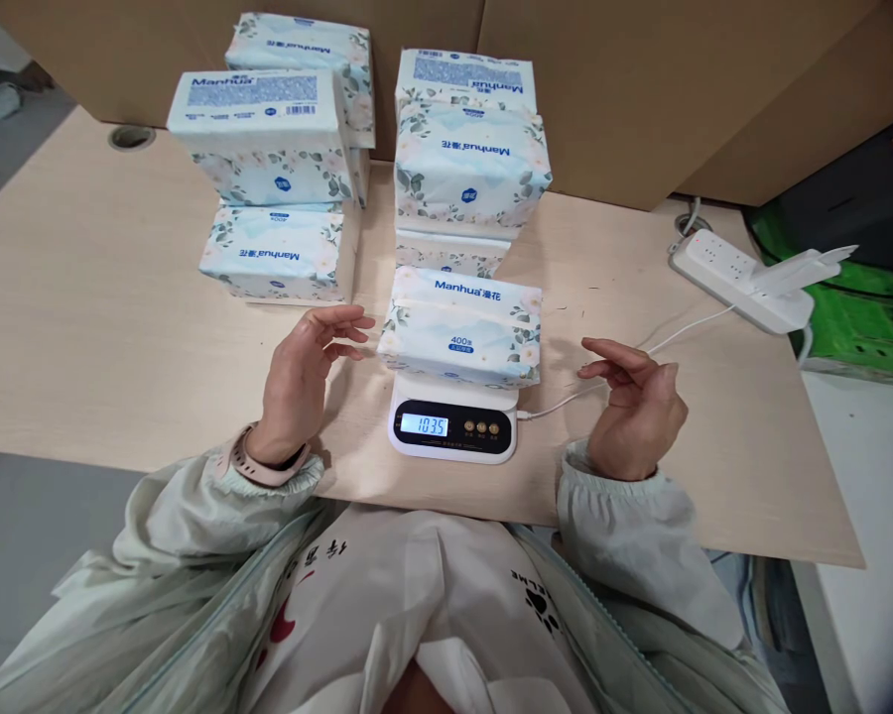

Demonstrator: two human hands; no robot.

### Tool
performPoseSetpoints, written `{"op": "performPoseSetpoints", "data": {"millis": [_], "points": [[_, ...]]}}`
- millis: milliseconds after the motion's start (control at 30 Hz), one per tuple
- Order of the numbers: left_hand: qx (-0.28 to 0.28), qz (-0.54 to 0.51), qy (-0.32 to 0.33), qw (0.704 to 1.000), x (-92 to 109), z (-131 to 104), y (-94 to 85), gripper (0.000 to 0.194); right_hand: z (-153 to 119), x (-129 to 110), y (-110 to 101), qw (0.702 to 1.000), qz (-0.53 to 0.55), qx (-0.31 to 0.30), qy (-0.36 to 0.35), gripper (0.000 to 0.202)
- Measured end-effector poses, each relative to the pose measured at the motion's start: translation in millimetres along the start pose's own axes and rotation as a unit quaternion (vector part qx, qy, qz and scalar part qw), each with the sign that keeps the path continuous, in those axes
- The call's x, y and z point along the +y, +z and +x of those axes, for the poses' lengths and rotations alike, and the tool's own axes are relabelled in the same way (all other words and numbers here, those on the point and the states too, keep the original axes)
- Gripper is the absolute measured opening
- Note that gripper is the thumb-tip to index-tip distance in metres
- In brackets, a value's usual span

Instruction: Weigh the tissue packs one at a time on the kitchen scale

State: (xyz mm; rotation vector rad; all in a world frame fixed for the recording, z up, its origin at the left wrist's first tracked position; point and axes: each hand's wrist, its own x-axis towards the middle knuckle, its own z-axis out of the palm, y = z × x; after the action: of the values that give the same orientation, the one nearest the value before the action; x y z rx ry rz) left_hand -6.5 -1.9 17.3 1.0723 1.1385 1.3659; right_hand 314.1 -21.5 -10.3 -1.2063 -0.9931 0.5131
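Manhua pack (459, 332) rests on lit scale (453, 451)

The pack sits on the scale by the middle of the table's (104, 327) near edge, its contents hidden by wrapping. Its print reads "Manhua" and "400"; the display (425, 424) appears to show 103.5. The left hand (298, 382) is open just beside the pack's left end; the right hand (632, 407), also open with fingers loosely bent, hangs near its right end. Toward the far edge stand two stacks (279, 178) of Manhua packs, some lettering upside down, before brown cardboard (587, 109). A white cable (689, 327) runs from the scale past the right hand to a power strip (721, 263) near the far right corner
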Motion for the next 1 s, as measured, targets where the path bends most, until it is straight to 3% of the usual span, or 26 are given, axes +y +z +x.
{"op": "performPoseSetpoints", "data": {"millis": [1000], "points": [[0.005,0.027,-0.006,1.000,0.5,0.0,-0.9,0.048,0.0,-6.0,0.6,1.000,-0.013,0.001,0.012,0.057]]}}
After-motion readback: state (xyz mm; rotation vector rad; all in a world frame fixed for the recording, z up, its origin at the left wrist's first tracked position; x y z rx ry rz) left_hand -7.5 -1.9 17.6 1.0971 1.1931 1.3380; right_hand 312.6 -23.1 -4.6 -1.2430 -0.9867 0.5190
